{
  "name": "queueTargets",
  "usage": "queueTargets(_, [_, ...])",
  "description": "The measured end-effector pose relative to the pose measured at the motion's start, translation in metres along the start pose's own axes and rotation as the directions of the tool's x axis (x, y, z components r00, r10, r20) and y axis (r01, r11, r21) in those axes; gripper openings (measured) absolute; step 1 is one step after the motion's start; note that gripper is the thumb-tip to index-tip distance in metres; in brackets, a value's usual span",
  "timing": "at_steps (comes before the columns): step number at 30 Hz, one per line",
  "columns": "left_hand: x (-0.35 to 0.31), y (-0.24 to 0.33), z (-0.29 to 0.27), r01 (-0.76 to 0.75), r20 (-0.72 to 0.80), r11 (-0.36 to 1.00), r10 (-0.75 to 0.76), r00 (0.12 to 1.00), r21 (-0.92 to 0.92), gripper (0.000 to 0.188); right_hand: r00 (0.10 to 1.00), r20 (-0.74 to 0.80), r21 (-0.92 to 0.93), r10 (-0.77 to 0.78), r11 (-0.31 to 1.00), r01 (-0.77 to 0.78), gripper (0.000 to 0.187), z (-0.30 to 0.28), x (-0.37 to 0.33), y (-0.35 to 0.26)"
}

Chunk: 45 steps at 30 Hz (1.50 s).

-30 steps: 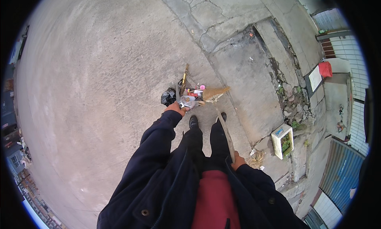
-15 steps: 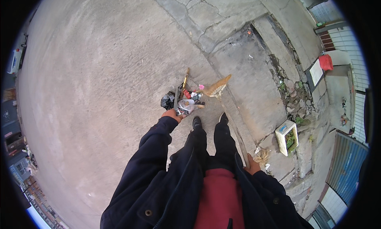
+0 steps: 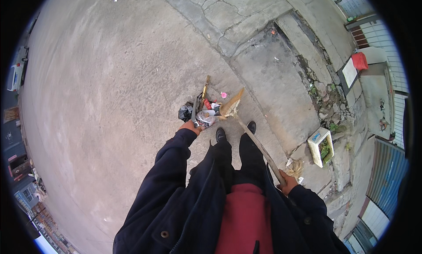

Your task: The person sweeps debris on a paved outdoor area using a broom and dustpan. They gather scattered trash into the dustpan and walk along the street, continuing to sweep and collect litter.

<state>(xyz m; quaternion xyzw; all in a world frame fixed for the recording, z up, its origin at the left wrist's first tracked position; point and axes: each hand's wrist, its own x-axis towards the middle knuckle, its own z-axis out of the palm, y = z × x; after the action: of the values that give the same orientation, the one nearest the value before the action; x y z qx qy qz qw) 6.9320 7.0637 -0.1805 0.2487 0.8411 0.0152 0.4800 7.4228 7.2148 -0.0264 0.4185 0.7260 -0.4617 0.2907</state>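
Observation:
My left hand is closed around the dark handle of a dustpan, held low in front of my feet. Litter heaps in it: a black plastic bag, a red wrapper and a clear plastic bag. Off to my right side, my right hand grips the long stick of a broom. The tan bristle head touches or nearly touches the litter's right side; I cannot tell which. A small pink scrap lies on the concrete just beyond the pan.
At right, a white foam box with green plants stands near a broken concrete strip with rubble. A bundle of straw lies close to my right hand. My shoes are just behind the dustpan. A white vehicle is far left.
The broom head has swung left and nearer to the litter, away from the pink scrap. My right hand has shifted slightly right. My left hand and the dustpan stay nearly still.

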Motion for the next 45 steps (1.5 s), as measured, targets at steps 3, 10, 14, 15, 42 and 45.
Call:
queueTargets(3, [-0.002,0.001,-0.003,0.008,-0.001,1.000,-0.008,1.000,0.003,0.073,0.997,-0.072,-0.036,0.002,0.999,-0.004,0.083,-0.012,-0.012,-0.008])
queueTargets(10, [0.001,-0.002,0.007,-0.001,-0.066,1.000,0.000,0.998,-0.009,0.075,0.977,-0.208,-0.033,0.034,0.999,-0.042,0.080,0.025,0.066,-0.026])
queueTargets(14, [0.002,0.001,0.009,0.055,-0.048,0.998,-0.055,0.997,0.005,0.078,1.000,-0.001,-0.044,0.029,0.999,-0.029,0.081,0.061,0.080,-0.026])
queueTargets(15, [0.002,0.000,0.009,0.063,-0.051,0.998,-0.063,0.997,0.002,0.078,0.996,-0.048,-0.054,-0.081,0.995,0.079,0.078,0.064,0.073,-0.027])
queueTargets(42, [-0.001,0.005,0.007,0.075,-0.096,0.997,-0.075,0.993,-0.008,0.077,0.963,0.154,0.262,0.219,0.931,-0.254,0.078,0.044,0.104,-0.072])
queueTargets(45, [-0.001,0.003,0.005,0.075,-0.080,0.997,-0.073,0.994,0.020,0.076,0.916,0.366,0.449,0.165,0.831,-0.329,0.079,0.009,0.064,-0.064])
